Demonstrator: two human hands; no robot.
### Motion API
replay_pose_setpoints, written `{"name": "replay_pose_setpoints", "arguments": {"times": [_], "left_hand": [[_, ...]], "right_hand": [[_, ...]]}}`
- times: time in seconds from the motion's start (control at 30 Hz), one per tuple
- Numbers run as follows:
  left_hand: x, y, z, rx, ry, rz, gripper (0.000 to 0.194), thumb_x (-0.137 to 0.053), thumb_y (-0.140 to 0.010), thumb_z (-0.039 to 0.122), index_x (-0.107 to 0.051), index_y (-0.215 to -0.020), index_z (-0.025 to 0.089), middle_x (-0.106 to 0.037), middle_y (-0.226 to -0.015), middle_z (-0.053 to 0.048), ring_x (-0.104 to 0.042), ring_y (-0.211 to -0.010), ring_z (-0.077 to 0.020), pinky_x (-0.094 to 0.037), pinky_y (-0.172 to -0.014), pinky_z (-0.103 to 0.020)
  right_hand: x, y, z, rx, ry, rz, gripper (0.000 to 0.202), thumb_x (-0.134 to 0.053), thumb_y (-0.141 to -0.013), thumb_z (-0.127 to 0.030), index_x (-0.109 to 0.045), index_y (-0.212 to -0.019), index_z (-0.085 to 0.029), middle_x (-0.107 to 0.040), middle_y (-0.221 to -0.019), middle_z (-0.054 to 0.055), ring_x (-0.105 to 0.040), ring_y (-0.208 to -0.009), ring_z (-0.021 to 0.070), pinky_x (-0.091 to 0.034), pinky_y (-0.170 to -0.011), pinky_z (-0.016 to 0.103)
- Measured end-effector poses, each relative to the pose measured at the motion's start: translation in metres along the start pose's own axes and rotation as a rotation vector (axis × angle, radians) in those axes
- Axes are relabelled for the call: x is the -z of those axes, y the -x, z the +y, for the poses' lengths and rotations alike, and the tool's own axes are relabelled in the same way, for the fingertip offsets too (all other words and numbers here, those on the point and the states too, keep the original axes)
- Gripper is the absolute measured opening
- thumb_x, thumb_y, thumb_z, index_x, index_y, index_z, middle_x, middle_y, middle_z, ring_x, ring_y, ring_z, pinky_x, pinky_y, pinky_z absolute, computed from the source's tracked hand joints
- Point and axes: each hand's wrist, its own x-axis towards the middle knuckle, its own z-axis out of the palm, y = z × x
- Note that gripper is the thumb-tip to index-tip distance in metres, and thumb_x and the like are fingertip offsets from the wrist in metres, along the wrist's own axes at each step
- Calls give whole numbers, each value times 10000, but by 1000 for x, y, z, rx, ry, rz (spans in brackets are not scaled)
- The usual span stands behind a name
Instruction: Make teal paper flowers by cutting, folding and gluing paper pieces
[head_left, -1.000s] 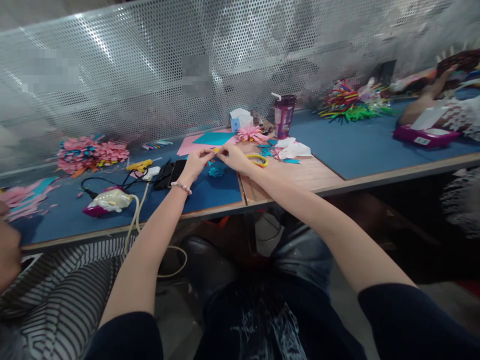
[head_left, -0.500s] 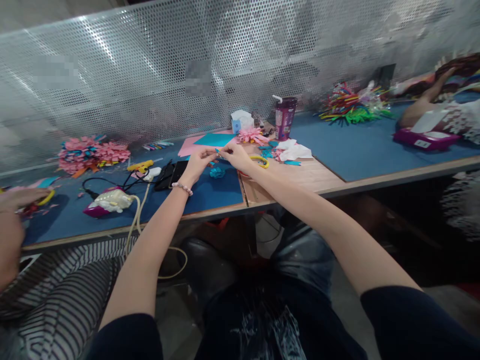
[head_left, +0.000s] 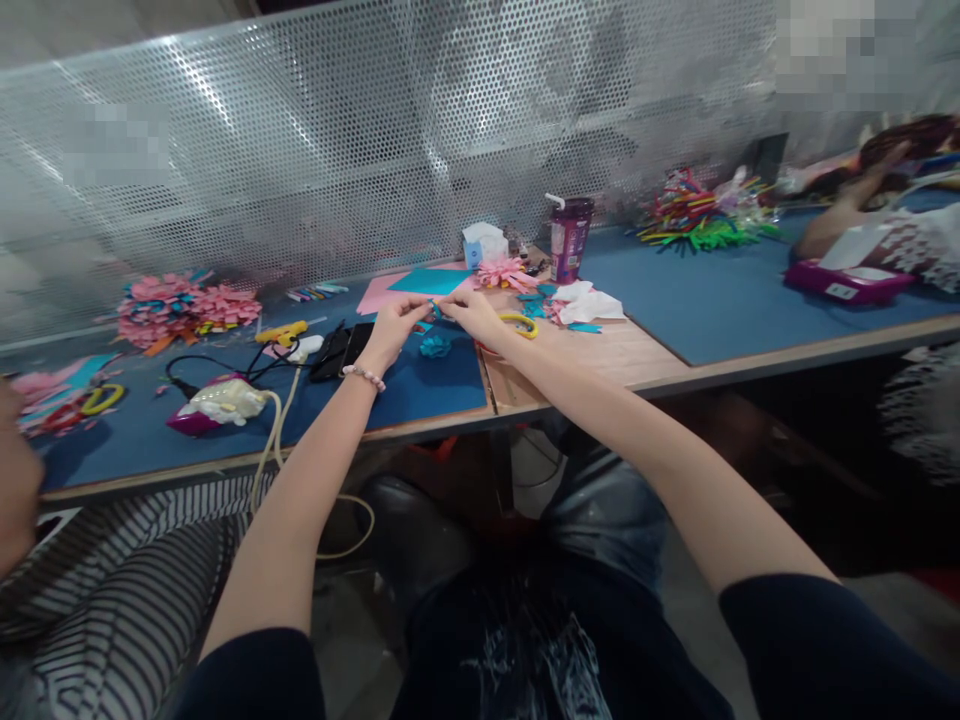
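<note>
My left hand [head_left: 396,325], with a beaded bracelet at its wrist, pinches one side of a small blue paper piece [head_left: 435,310]. My right hand [head_left: 471,312] grips the other side of that piece, so both hands meet over the blue mat. Just below them a blue paper flower [head_left: 435,346] lies on the mat. Behind the hands are a blue sheet [head_left: 431,279] and a pink sheet [head_left: 373,292]. Yellow-handled scissors [head_left: 519,325] rest by my right wrist, partly hidden by it. A black phone [head_left: 358,343] lies beside my left hand.
A purple cup [head_left: 570,240] with a straw stands behind white tissue [head_left: 586,301]. A yellow glue gun [head_left: 282,332], cables and a wrapped purple item [head_left: 217,402] lie left. Pink paper flowers [head_left: 161,308] sit further back. People sit at both sides.
The blue piece between my fingers shows more now. At the far left, the other person's hand has drawn back from the yellow scissors and paper strips.
</note>
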Motion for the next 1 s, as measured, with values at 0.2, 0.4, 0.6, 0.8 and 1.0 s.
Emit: {"name": "replay_pose_setpoints", "arguments": {"times": [0.2,0.4,0.6,0.8,1.0], "left_hand": [[-1,1,1,3,-12,9,269,-687,-749,383,-689,-912,170,-694,-849,-54,-651,-785,-157,-469,-630,-229],[0,3,3,-7,-4,-7,257,-695,-742,368,-686,-916,178,-690,-875,-51,-645,-837,-163,-479,-672,-237],[-2,1,1,-9,34,-51,266,-682,-763,370,-664,-937,170,-694,-937,-69,-646,-880,-172,-508,-744,-279],[-5,2,1,36,147,-135,284,-705,-755,366,-623,-945,172,-697,-943,-70,-659,-892,-174,-513,-825,-327],[-6,-1,-2,31,176,-122,284,-739,-729,339,-585,-897,169,-691,-871,-51,-666,-819,-157,-517,-813,-331]], "right_hand": [[1,1,0,30,19,-1,208,-602,-795,-281,-700,-827,-101,-693,-801,38,-559,-736,140,-429,-694,256],[-1,0,4,51,31,-2,223,-583,-817,-290,-695,-836,-98,-680,-765,32,-556,-697,136,-427,-682,258],[0,-1,7,94,86,84,230,-560,-848,-329,-653,-790,-127,-651,-777,35,-549,-744,150,-421,-712,277],[2,-1,6,115,96,67,145,-580,-834,-250,-674,-845,-140,-671,-835,41,-578,-778,150,-438,-754,282],[2,-2,3,64,22,39,141,-607,-816,-248,-691,-801,-135,-687,-784,35,-597,-765,148,-449,-743,271]]}}
